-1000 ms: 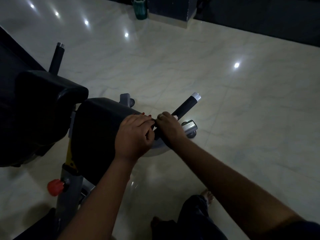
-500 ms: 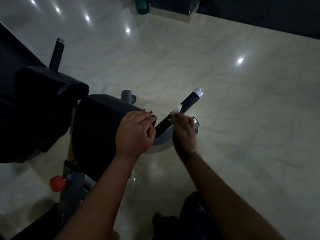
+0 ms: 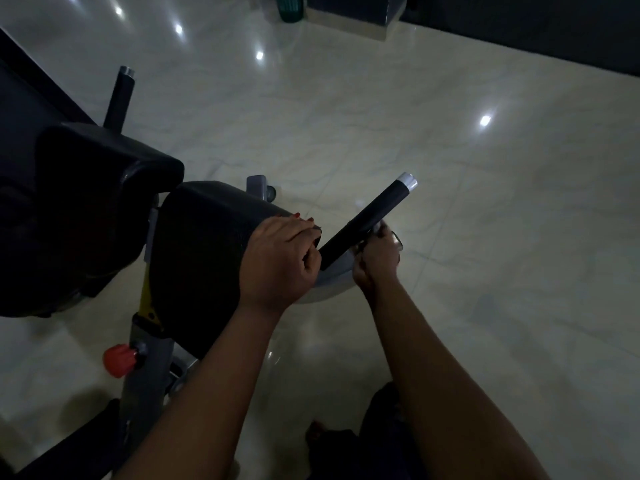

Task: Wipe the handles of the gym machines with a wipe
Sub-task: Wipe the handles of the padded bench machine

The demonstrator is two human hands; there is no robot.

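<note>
Head view: handle (image 3: 367,221) slants away and right from left hand (image 3: 280,261) gripping its base; right hand (image 3: 377,258), nearer free end, pinches wipe (image 3: 378,227) mid-shaft.

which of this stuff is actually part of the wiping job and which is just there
Part of the job: near handle; wipe, pinched in the right hand; left hand, curled at that handle's base; far handle.
Just there: black pad; red knob; green object at the top edge.
</note>
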